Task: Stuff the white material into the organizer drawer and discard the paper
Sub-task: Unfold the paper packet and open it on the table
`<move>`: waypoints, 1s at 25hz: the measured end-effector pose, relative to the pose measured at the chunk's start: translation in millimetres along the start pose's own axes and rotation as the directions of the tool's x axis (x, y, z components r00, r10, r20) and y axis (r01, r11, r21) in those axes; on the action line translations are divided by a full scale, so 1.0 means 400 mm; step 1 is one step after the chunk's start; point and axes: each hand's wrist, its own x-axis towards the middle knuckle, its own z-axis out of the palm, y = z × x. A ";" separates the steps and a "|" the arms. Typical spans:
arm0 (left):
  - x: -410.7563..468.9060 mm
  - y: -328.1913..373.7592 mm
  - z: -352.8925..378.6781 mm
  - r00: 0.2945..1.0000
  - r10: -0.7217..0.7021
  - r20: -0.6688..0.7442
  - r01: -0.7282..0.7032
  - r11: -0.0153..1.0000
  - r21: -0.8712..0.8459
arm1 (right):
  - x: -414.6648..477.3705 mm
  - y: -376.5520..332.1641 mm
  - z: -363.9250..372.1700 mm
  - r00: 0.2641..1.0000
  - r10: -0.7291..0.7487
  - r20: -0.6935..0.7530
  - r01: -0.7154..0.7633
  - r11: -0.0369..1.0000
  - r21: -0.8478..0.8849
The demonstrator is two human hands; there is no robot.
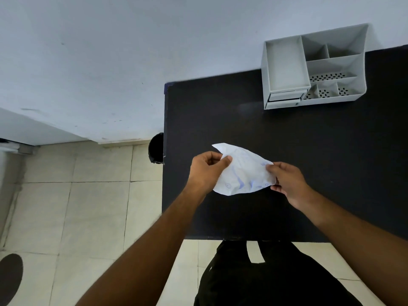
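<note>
A white crinkled paper packet (244, 173) with faint blue print hangs over the black table (309, 151), held between both hands. My left hand (206, 171) pinches its left edge between thumb and fingers. My right hand (287, 182) pinches its right edge. The grey desk organizer (313, 67) stands at the table's far right against the wall, with its small drawers (284, 99) at the lower left front; they look pushed in. Whether white material is inside the packet cannot be told.
A black bin (156, 149) stands on the tiled floor just left of the table's edge. The pale wall runs behind the table. My dark clothing (265, 279) shows below the table's near edge. A dark round patch (10, 277) lies on the floor at lower left.
</note>
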 end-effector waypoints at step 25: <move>0.001 -0.018 -0.009 0.999 -0.002 -0.046 0.005 0.998 0.059 | -0.040 -0.013 0.055 0.995 -0.103 0.009 0.104 0.989 -0.105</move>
